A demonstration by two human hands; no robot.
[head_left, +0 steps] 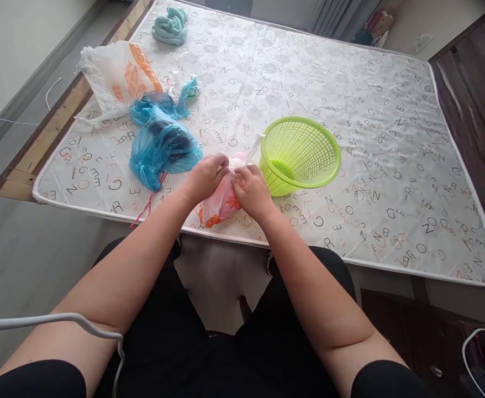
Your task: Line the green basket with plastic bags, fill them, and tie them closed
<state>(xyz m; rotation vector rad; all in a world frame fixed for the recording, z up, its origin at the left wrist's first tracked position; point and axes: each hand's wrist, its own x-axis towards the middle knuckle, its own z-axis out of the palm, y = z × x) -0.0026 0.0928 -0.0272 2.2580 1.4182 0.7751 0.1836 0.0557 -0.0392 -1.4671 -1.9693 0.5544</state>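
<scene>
Near the front edge of the mattress lies a white plastic bag (222, 205) with orange print and something pinkish showing through it. My left hand (205, 176) pinches the gathered top of this bag from the left. From the right, the fingers of my right hand (253, 188) are closed on the same gathered top, close to the left fingertips. A twisted strip of clear plastic (254, 147) sticks up behind my right hand. What lies inside the bag is mostly hidden. Just right of my right hand a green mesh basket (309, 185) stands tilted, its mouth facing up and right.
Left of my hands lies a blue plastic bag (165, 146) with something dark inside and a red string (145, 211) beside it. Behind it are a white bag with orange print (116, 74) and a teal cloth (171, 26). A white cable (60, 319) crosses my left arm.
</scene>
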